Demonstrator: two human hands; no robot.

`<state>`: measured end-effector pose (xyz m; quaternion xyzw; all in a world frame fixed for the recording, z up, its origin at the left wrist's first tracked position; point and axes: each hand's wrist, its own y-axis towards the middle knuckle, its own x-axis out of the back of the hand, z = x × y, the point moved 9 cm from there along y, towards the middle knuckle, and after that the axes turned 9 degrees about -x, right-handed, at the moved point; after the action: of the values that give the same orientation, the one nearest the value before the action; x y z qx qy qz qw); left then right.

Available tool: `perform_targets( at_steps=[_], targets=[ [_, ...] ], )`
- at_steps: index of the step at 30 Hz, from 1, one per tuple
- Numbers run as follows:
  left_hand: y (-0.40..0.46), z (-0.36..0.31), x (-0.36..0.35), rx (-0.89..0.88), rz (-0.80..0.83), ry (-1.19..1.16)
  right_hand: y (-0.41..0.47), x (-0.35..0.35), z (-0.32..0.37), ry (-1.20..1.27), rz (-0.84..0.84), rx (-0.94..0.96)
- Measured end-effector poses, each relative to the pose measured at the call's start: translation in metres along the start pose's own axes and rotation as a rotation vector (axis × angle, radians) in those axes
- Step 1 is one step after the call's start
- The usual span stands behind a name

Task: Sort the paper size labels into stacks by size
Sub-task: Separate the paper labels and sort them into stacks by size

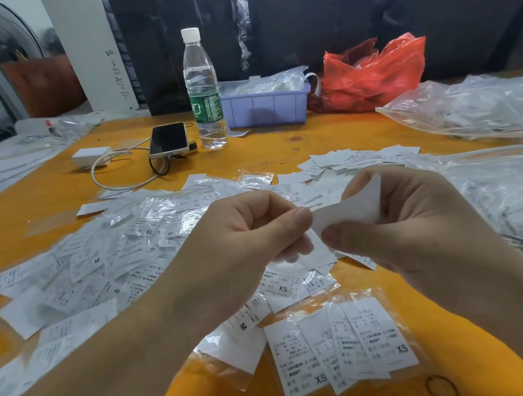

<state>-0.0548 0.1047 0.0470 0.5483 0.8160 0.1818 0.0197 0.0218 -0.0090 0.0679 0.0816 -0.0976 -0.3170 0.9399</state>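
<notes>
A: How was the label (347, 208) held at that moment?

B: It was pinched between both hands above the counter (280, 145). The left hand (241, 231) was curled, its thumb pressed on the near edge of the paper; the right hand (415, 215) had its thumb and forefinger closed on the other end. The blank back was turned to the camera, so the size could not be read.

A: And the rest of the labels?

B: A loose heap (115, 253) was spread over the counter to the left, many slips still in clear sleeves, with M, S and XL markings seen. A fanned XS stack in a clear bag (342, 349) lay nearest the person, and a smaller pile (346, 161) lay further back.

A: How was the paper judged to handle?

B: It was judged very light and thin, limp enough to be bent under the fingers (300, 218), and easily creased or torn. The sleeved ones were thought likely to be slippery and to cling together. A light pinch at a short edge or corner was judged best, with one slip peeled off at a time.
</notes>
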Motion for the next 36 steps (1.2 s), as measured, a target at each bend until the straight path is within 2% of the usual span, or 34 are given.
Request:
perform_targets(
  at_steps=[7, 14, 20, 36],
  targets=[
    [-0.001, -0.002, 0.001, -0.035, -0.023, 0.026, 0.002, -0.007, -0.001, 0.106, 0.093, -0.106],
    [0.0, 0.002, -0.004, -0.004, 0.106, 0.072, 0.004, -0.003, -0.015, 0.102, 0.087, -0.222],
    [0.0, 0.002, -0.006, -0.023, 0.137, 0.102, 0.003, -0.003, -0.019, 0.122, 0.111, -0.252],
    [-0.002, -0.017, -0.003, -0.188, 0.095, 0.271, 0.0, -0.002, -0.034, 0.141, 0.088, -0.404]
  ],
)
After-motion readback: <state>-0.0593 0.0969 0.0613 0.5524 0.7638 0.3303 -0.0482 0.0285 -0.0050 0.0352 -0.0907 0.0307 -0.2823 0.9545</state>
